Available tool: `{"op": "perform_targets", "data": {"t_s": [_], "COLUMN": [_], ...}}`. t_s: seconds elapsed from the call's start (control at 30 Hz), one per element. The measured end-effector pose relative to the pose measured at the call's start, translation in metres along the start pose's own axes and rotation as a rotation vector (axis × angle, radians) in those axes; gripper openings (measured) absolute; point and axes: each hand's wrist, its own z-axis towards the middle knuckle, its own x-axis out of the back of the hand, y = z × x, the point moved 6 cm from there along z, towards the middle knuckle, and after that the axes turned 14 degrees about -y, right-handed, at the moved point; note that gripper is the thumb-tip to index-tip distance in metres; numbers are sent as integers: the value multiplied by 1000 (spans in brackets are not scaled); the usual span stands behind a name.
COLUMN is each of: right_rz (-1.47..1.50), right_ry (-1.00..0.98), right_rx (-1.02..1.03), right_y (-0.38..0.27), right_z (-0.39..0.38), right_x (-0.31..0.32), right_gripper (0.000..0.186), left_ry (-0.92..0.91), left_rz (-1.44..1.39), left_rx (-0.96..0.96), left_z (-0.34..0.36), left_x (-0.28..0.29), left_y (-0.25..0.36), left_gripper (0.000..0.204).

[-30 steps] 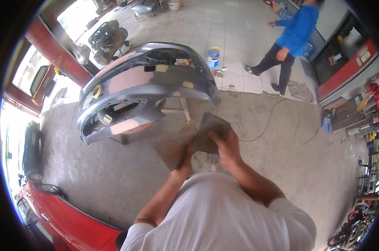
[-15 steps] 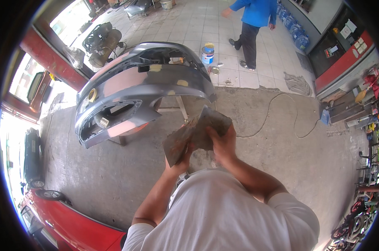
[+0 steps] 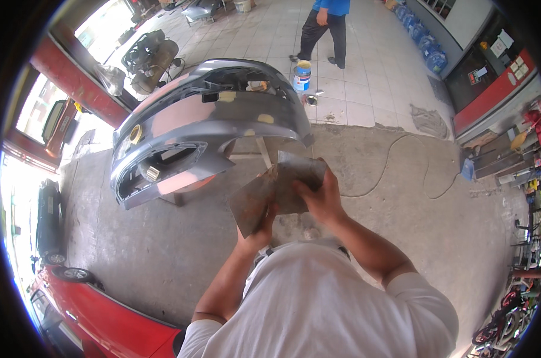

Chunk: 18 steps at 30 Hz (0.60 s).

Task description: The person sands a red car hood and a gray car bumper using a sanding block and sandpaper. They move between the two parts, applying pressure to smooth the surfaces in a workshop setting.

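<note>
While right hand (image 3: 322,198) holds dark plate (image 3: 291,169), blue-clad person (image 3: 324,30) has moved left.

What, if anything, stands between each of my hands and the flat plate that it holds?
Nothing visible does. The right hand holds the right plate directly, thumb on its face; the left hand bare-handedly holds the left plate.

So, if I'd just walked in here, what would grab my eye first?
Probably the big grey car bumper with pink patches, left of centre in the upper half. Near the middle, the person's left fingers hold one flat dark plate and the right fingers hold another flat dark plate. A bright red car fills the lower left.
</note>
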Motion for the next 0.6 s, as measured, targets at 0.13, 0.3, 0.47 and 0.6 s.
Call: {"op": "perform_targets", "data": {"t_s": [0.13, 0.3, 0.47, 0.6], "right_rz": [342, 671, 481, 391], "right_ry": [200, 351, 358, 340], "right_rx": [33, -94, -54, -92], "right_y": [10, 17, 13, 19], "right_z": [-1, 2, 3, -1], "right_x": [-18, -23, -19, -15], "right_gripper": [37, 37, 38, 41], "left_ry": [310, 502, 339, 123], "left_rz": [-601, -345, -124, -52], "left_rx": [-1, -132, -152, -207], "left_z": [-15, 0, 6, 11], "left_x": [-14, -8, 4, 12], "left_y": [-46, 13, 22, 38], "left_gripper": [42, 42, 36, 33]}}
